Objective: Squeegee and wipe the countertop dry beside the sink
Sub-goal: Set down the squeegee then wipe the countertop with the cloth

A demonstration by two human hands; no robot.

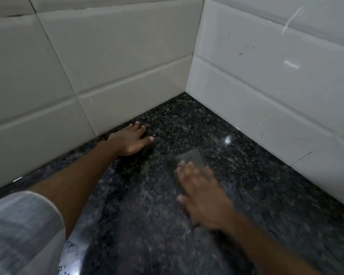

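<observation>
Kitchen (white wall tiles (127,62), granite countertop (187,124))

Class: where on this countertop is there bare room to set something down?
Bare: the countertop corner between the two tiled walls, and the strip along the right wall. Crowded: the middle, with left hand flat and right hand on the squeegee.

The scene is dim and greyish. A small bright glare spot sits on the polished worktop (228,139), and faint highlights streak the white wall tiles (291,64). The right hand (202,197) is smeared by motion blur. Tile lines bow towards the edges.
</observation>
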